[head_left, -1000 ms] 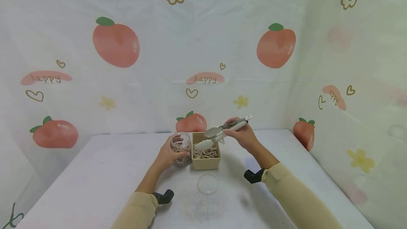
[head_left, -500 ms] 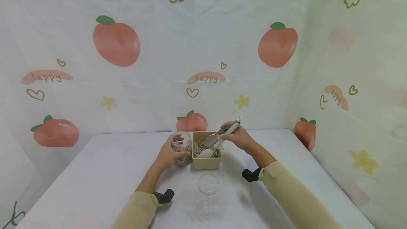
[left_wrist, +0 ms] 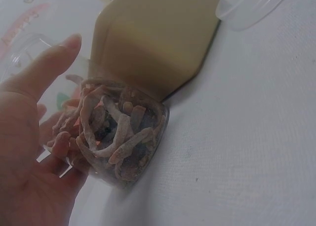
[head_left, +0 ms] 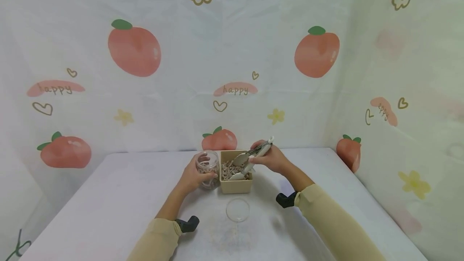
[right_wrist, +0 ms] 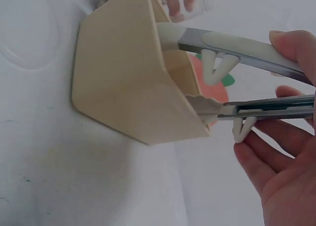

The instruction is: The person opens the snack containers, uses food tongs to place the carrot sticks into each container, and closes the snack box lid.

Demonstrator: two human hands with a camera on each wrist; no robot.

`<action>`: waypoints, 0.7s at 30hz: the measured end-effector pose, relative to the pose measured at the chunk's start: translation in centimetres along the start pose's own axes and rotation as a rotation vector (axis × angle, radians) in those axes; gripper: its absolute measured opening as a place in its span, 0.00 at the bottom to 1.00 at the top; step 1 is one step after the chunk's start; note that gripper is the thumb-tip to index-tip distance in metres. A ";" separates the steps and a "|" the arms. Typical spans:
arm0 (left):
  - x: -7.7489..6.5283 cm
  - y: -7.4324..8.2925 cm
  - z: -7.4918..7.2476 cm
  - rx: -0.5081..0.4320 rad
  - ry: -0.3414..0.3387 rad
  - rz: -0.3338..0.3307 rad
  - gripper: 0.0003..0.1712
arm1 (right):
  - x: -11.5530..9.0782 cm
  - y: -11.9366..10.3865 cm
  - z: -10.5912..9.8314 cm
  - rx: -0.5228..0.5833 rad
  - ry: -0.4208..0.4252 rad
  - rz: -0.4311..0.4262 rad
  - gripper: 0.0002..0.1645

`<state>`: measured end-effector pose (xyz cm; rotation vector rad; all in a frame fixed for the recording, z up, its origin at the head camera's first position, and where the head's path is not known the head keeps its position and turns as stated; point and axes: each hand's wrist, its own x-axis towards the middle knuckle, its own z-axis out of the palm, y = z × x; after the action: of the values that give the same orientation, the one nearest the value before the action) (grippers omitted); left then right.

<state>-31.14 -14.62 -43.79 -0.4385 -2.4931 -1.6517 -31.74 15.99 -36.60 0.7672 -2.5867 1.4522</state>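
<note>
My left hand (head_left: 193,175) grips a clear jar (head_left: 208,164), fingers wrapped around its far side and thumb in front. Through the wall in the left wrist view, several pale brown twisted dried strips (left_wrist: 116,127) fill the jar's lower part. Against its right side stands a beige rectangular box (head_left: 235,187) holding more dried strips (head_left: 228,169). My right hand (head_left: 272,158) holds white-and-metal tongs (head_left: 255,158) by their arms, thumb on one arm and fingers on the other. The tongs' two heads are spread apart and dip inside the box among the strips.
A clear round lid (head_left: 237,210) lies flat on the white table (head_left: 137,200) in front of the box. Behind the table's back edge hangs a white fruit-patterned cloth (head_left: 174,104), with another side of it at the right.
My right hand has moved slightly left and lowered the tongs from above the box down into the strips. The left hand and the jar have stayed in place.
</note>
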 end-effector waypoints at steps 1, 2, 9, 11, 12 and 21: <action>0.0 0.0 0.0 -0.001 0.003 -0.003 0.52 | 0.0 0.1 0.0 -0.006 0.010 -0.001 0.23; 0.0 0.0 0.0 0.000 0.004 -0.002 0.52 | 0.0 0.2 0.1 -0.018 0.021 -0.006 0.23; 0.1 -0.3 -0.1 0.006 -0.004 0.001 0.53 | 0.0 0.3 0.8 -0.047 0.102 0.032 0.23; 0.1 -0.3 -0.1 0.003 -0.002 -0.001 0.53 | -0.1 0.3 1.0 -0.029 0.125 0.050 0.22; 0.1 -0.3 -0.1 0.003 -0.001 -0.002 0.52 | -0.1 0.3 1.2 -0.018 0.137 0.061 0.21; 0.1 -0.3 0.0 -0.003 -0.006 0.003 0.52 | -0.3 0.3 2.1 0.043 0.224 0.129 0.17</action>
<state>-31.30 -14.71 -44.09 -0.4478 -2.4929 -1.6559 -31.26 14.49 -38.03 0.4196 -2.4812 1.5341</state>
